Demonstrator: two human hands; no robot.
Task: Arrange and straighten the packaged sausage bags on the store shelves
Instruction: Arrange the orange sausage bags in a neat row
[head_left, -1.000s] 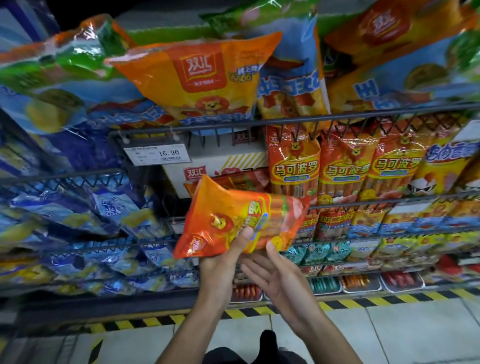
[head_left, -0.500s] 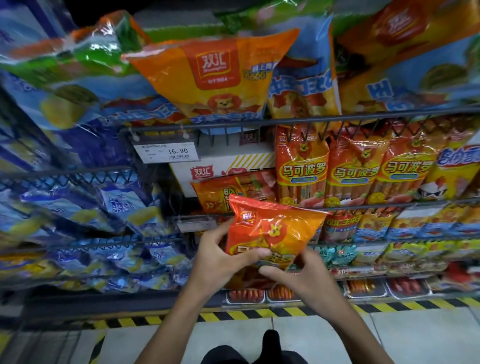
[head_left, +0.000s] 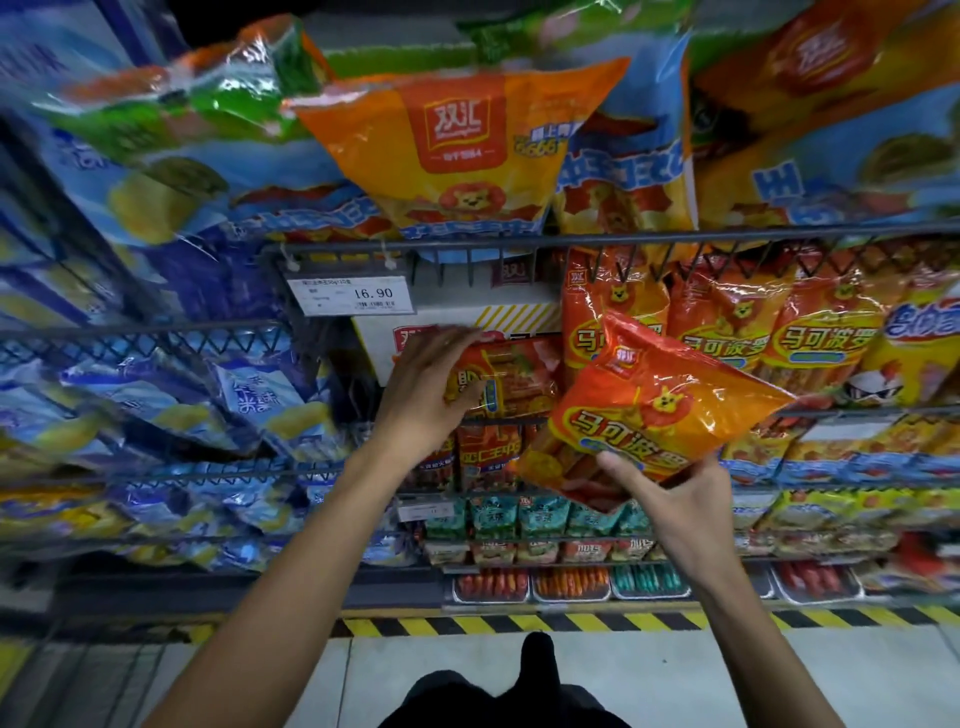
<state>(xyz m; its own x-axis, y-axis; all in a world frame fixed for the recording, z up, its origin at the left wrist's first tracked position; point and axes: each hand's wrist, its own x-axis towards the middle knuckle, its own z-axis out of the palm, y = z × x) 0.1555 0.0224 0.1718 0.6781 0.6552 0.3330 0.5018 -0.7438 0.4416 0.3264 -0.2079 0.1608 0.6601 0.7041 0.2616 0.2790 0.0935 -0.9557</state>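
The orange sausage bag (head_left: 654, 415) is off the shelf, held tilted in the air in front of the middle wire shelf (head_left: 857, 413), its lower edge pinched by the right hand (head_left: 670, 493), thumb on the front and fingers curled behind. That grip is only at one corner, and the bag looks slick and floppy, so I'd worry it could slide out or fold over as it is pushed in.

The left hand (head_left: 423, 387) is at the left end of that same shelf, fingers curled over the top of a bag lying flat (head_left: 511, 379) in front of a white carton (head_left: 467, 325); whether it truly grips or just presses I cannot tell for sure.

Just right of that gap stands a row of upright matching bags (head_left: 737, 322). Shoving the held bag in could, I'd guess, topple them like dominoes. Above, a large orange bag (head_left: 462, 150) hangs out past the front rail of the upper shelf (head_left: 623, 240); a knock from below might bring it down.
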